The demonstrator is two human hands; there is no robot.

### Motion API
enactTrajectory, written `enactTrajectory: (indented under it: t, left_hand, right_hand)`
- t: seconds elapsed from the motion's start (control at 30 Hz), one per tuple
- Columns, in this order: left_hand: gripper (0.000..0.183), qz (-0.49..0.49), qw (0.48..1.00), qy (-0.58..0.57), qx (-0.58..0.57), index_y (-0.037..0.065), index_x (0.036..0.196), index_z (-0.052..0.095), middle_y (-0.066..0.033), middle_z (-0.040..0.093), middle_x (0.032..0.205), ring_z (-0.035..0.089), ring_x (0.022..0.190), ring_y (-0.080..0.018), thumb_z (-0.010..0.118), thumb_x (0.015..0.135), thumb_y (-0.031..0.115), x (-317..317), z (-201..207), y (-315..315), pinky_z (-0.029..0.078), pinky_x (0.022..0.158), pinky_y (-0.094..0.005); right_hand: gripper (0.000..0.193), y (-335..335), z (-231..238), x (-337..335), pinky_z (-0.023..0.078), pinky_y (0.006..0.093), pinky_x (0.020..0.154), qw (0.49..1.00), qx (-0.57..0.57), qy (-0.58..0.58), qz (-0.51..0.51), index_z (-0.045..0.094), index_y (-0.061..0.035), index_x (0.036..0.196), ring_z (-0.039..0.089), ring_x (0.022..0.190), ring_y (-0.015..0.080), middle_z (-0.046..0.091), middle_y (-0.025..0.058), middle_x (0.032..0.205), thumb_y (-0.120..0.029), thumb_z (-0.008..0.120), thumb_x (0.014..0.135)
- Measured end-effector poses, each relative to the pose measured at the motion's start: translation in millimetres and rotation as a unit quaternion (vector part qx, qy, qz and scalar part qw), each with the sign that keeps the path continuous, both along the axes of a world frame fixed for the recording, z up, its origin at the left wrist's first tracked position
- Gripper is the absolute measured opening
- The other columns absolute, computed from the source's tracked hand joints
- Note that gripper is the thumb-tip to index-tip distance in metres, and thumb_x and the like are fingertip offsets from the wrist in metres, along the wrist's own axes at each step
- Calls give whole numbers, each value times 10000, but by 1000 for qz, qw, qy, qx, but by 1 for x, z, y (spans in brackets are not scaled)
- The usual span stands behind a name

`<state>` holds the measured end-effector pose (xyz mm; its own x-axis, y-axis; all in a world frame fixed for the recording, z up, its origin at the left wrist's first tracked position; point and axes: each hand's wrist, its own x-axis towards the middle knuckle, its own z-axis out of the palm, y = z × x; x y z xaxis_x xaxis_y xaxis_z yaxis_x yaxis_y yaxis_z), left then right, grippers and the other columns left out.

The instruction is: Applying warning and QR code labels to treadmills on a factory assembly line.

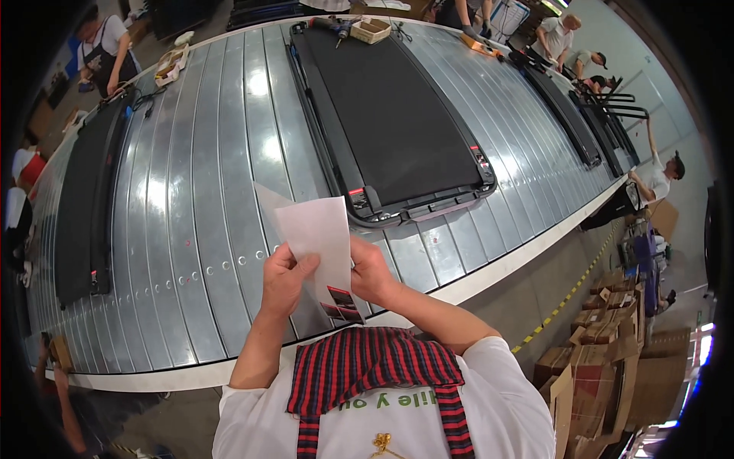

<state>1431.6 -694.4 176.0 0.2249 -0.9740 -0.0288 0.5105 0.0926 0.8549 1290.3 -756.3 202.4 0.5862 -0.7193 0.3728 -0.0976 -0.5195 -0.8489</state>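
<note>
My left hand (287, 283) pinches the left edge of a white sheet (313, 229), thumb on its front face. Red-and-black labels (344, 302) show near the sheet's lower end. At the right edge, my right hand (371, 271) grips the same sheet, its fingertips partly hidden behind the paper. Just beyond my hands a black treadmill base (397, 107) lies flat on the metal slat conveyor (206, 191). Similar red-and-black labels sit on its two near corners. The sheet is held in the air, apart from the treadmill.
A power drill (332, 27) and a small tray (371, 30) rest at the treadmill's far end. Another treadmill base (88, 206) lies to the left, more stand at right. Co-workers line the conveyor's far and right sides. Cardboard boxes (592, 375) are stacked on the floor at right.
</note>
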Motion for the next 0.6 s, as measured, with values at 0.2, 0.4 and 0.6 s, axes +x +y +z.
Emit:
enactTrajectory:
  t: [0.2, 0.4, 0.6]
  left_hand:
    - [280, -68, 997, 40, 9, -7, 1048, 536, -66, 585, 992, 534, 919, -135, 597, 792, 89, 10, -7, -1, 409, 826, -271]
    - [319, -81, 993, 89, -14, 3, 1107, 487, -57, 561, 1040, 525, 936, -131, 567, 805, 65, 13, -11, 6, 407, 833, -277]
    - [314, 79, 990, 116, 22, -15, 1073, 453, -72, 564, 1019, 534, 917, -128, 581, 800, 74, 18, -2, 17, 413, 826, -266]
  right_hand:
    - [146, -1, -12, -4, 426, 290, 573, 999, 37, 2, -13, 566, -17, 916, 542, 651, 232, 553, 123, 752, -8, 522, 777]
    - [75, 6, -6, 5, 432, 275, 567, 997, 19, 12, -71, 558, -9, 870, 545, 620, 206, 554, 117, 719, -34, 511, 817]
    - [167, 1, -5, 5, 455, 228, 602, 966, 236, -93, -39, 519, 9, 849, 537, 623, 100, 561, 44, 687, -144, 468, 889]
